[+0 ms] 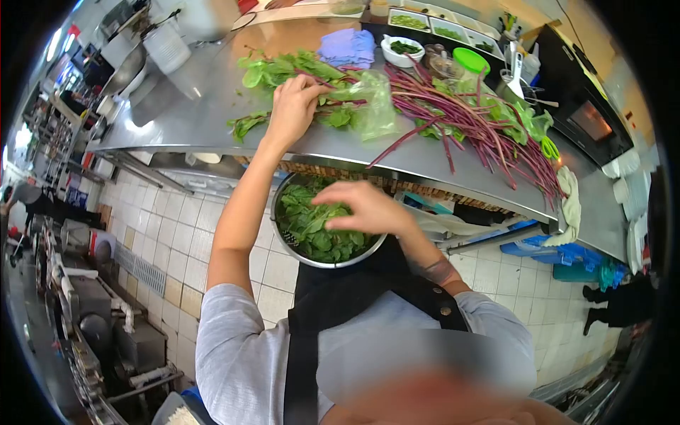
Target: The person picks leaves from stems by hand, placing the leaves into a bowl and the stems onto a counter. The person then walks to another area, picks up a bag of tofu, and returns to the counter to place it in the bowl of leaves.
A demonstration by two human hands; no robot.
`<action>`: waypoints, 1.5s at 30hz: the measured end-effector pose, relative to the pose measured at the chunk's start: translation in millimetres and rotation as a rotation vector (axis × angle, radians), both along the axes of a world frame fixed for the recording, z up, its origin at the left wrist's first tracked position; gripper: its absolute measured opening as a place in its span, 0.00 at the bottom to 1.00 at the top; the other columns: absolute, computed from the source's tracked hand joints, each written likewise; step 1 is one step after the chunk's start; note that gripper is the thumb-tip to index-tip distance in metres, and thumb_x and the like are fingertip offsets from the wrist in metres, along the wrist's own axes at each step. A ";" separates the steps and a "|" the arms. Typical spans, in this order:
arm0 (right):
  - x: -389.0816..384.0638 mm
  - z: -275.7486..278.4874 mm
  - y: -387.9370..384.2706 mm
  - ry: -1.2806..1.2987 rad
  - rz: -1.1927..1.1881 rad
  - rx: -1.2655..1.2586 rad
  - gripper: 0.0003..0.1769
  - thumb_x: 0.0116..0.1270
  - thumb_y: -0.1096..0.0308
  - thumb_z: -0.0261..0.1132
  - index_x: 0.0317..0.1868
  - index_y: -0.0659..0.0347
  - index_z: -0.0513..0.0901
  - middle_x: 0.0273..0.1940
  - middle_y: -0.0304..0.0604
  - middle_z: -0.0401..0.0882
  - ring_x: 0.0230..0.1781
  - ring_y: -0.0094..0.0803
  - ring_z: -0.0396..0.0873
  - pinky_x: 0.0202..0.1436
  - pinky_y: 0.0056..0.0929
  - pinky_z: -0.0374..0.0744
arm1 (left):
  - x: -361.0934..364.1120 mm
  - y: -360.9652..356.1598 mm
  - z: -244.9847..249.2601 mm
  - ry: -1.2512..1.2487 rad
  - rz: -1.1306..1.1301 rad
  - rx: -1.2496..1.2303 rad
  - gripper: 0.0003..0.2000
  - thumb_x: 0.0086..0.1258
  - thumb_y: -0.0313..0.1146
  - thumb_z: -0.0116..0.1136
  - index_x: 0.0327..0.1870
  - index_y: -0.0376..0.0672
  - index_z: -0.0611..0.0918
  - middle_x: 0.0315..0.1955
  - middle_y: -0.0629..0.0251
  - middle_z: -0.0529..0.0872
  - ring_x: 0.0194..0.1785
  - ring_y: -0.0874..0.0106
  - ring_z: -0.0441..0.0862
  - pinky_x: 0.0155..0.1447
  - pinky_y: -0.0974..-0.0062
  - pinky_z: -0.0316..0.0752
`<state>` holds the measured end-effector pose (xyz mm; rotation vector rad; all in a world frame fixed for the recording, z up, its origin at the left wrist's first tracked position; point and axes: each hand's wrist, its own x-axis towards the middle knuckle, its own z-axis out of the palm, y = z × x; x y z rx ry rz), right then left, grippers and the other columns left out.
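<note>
My left hand (292, 108) is over the steel counter, its fingers closed on a leafy purple stem among the leafy greens (262, 71). Just right of it lies a clear plastic bag (377, 103). Farther right spreads a pile of long purple stems (482, 131), mostly stripped of leaves. Below the counter edge, close to my body, is a metal colander (331, 265) full of loose green leaves (319, 234). Above those leaves hovers my right hand (368, 207), fingers bent and apart, with nothing visible in them.
On the steel counter (191, 106) lie a blue cloth (347, 48), a white bowl of chopped greens (402, 51) and a green lid (471, 61). Green-handled scissors (549, 147) and a pale towel (567, 205) are at the right. A black microwave (584, 99) stands behind them.
</note>
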<state>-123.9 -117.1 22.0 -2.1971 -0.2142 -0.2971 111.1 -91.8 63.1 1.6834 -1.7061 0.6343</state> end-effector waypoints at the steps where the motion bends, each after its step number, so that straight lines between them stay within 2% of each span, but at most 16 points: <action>1: -0.4 16.6 -6.1 -0.004 -0.027 0.047 0.24 0.57 0.65 0.72 0.55 0.61 0.80 0.51 0.49 0.79 0.50 0.40 0.79 0.53 0.33 0.79 | 2.6 3.0 -0.9 0.032 0.029 -0.006 0.12 0.58 0.21 0.59 0.43 0.45 0.85 0.38 0.62 0.79 0.45 0.59 0.77 0.48 0.61 0.72; 3: 3.5 32.5 -16.9 -0.037 -0.178 0.252 0.23 0.58 0.66 0.71 0.54 0.61 0.80 0.50 0.49 0.79 0.48 0.39 0.79 0.50 0.31 0.80 | 6.4 9.8 -3.6 0.098 0.081 -0.018 0.11 0.60 0.24 0.60 0.42 0.48 0.87 0.37 0.67 0.79 0.45 0.64 0.78 0.49 0.64 0.70; 8: 30.9 19.6 -61.0 -0.285 -0.758 -0.438 0.21 0.62 0.65 0.67 0.55 0.64 0.80 0.60 0.51 0.75 0.56 0.51 0.77 0.60 0.38 0.75 | 2.1 35.4 12.3 0.006 0.139 -0.138 0.14 0.56 0.20 0.60 0.42 0.47 0.87 0.36 0.65 0.80 0.41 0.63 0.78 0.45 0.68 0.71; 11: 32.5 18.5 -76.2 -0.260 -0.778 -0.323 0.23 0.61 0.65 0.68 0.55 0.67 0.78 0.58 0.60 0.75 0.59 0.56 0.74 0.64 0.43 0.71 | -17.3 53.0 27.0 0.004 0.123 -0.212 0.16 0.55 0.18 0.60 0.43 0.46 0.87 0.35 0.64 0.80 0.39 0.64 0.78 0.44 0.70 0.72; 12: 33.6 25.0 -74.2 -0.353 -0.773 -0.300 0.22 0.65 0.64 0.66 0.57 0.65 0.78 0.56 0.55 0.78 0.54 0.48 0.79 0.58 0.39 0.77 | -24.6 56.5 27.5 0.011 0.111 -0.229 0.16 0.55 0.18 0.60 0.43 0.46 0.87 0.35 0.64 0.80 0.39 0.65 0.78 0.44 0.70 0.72; 15: 34.1 47.1 -45.5 -0.309 -0.517 0.574 0.21 0.69 0.61 0.64 0.57 0.63 0.78 0.49 0.49 0.81 0.48 0.35 0.82 0.46 0.31 0.81 | -44.3 59.4 8.2 0.110 0.114 -0.189 0.16 0.54 0.20 0.62 0.43 0.49 0.86 0.36 0.66 0.80 0.41 0.65 0.78 0.44 0.66 0.70; 18: 36.4 38.7 -37.9 0.062 -0.243 0.848 0.17 0.74 0.65 0.59 0.58 0.64 0.78 0.48 0.46 0.80 0.50 0.28 0.80 0.43 0.23 0.81 | -65.4 57.8 -18.0 0.452 0.070 -0.217 0.17 0.55 0.17 0.59 0.45 0.45 0.85 0.38 0.62 0.79 0.40 0.61 0.78 0.48 0.64 0.71; 21: 42.3 23.2 -23.5 0.058 -0.303 0.636 0.18 0.70 0.72 0.62 0.58 0.68 0.76 0.46 0.47 0.80 0.46 0.29 0.83 0.44 0.22 0.82 | -82.7 64.5 -36.1 0.600 0.202 -0.353 0.23 0.56 0.16 0.58 0.55 0.41 0.78 0.44 0.57 0.77 0.41 0.63 0.78 0.50 0.69 0.74; 24: 40.8 15.8 -19.5 -0.056 -0.283 0.837 0.20 0.67 0.78 0.63 0.59 0.69 0.75 0.48 0.45 0.78 0.43 0.30 0.84 0.45 0.21 0.81 | -96.5 74.6 -58.6 0.698 0.441 -0.490 0.22 0.63 0.18 0.59 0.60 0.35 0.71 0.46 0.59 0.77 0.45 0.71 0.77 0.51 0.74 0.74; 27: 35.3 18.9 -7.8 -0.156 -0.260 0.895 0.20 0.67 0.79 0.61 0.59 0.70 0.74 0.49 0.45 0.78 0.44 0.31 0.84 0.46 0.21 0.81 | -99.5 80.0 -72.6 1.224 0.083 -0.563 0.18 0.67 0.21 0.59 0.57 0.33 0.73 0.44 0.62 0.78 0.43 0.70 0.77 0.53 0.74 0.73; 28: 34.1 19.4 -1.5 -0.183 -0.257 0.899 0.20 0.68 0.79 0.61 0.59 0.70 0.74 0.49 0.45 0.78 0.45 0.31 0.84 0.46 0.21 0.81 | -95.8 83.5 -72.4 1.364 -0.034 -0.498 0.12 0.74 0.27 0.53 0.55 0.32 0.75 0.45 0.61 0.81 0.46 0.71 0.79 0.54 0.73 0.74; 31: 33.5 10.8 14.8 -0.275 -0.198 0.962 0.19 0.68 0.81 0.60 0.60 0.70 0.74 0.50 0.46 0.78 0.45 0.31 0.84 0.46 0.21 0.82 | -99.2 90.6 -53.7 1.677 -0.540 -0.492 0.11 0.77 0.29 0.48 0.53 0.32 0.77 0.48 0.57 0.82 0.49 0.71 0.80 0.55 0.72 0.76; 35: 34.1 -0.5 10.6 -0.190 -0.164 1.102 0.18 0.67 0.83 0.59 0.58 0.71 0.75 0.46 0.44 0.80 0.46 0.30 0.83 0.49 0.23 0.82 | -94.4 88.1 -48.0 1.729 -0.586 -0.488 0.11 0.77 0.30 0.48 0.51 0.32 0.78 0.51 0.56 0.82 0.46 0.72 0.82 0.54 0.72 0.77; 39: 34.8 -1.7 15.8 -0.251 -0.254 0.905 0.14 0.66 0.82 0.61 0.52 0.72 0.78 0.45 0.43 0.81 0.42 0.28 0.83 0.47 0.23 0.82 | -88.7 88.7 -53.7 1.498 -0.449 -0.421 0.08 0.73 0.28 0.56 0.45 0.33 0.80 0.38 0.62 0.86 0.39 0.77 0.82 0.47 0.78 0.76; 44: 40.8 -21.4 13.6 -0.350 -0.406 0.638 0.06 0.66 0.78 0.64 0.43 0.71 0.82 0.43 0.38 0.80 0.37 0.22 0.81 0.41 0.19 0.79 | -100.2 85.0 -48.7 1.541 -0.377 -0.489 0.06 0.72 0.29 0.58 0.40 0.35 0.79 0.32 0.64 0.85 0.36 0.78 0.81 0.44 0.82 0.76; 45: 40.5 -20.9 15.5 -0.364 -0.408 0.715 0.05 0.66 0.78 0.65 0.42 0.71 0.82 0.42 0.37 0.80 0.37 0.21 0.80 0.40 0.19 0.78 | -101.4 84.3 -47.8 1.564 -0.373 -0.512 0.06 0.73 0.29 0.58 0.40 0.35 0.79 0.32 0.64 0.85 0.36 0.78 0.81 0.44 0.82 0.76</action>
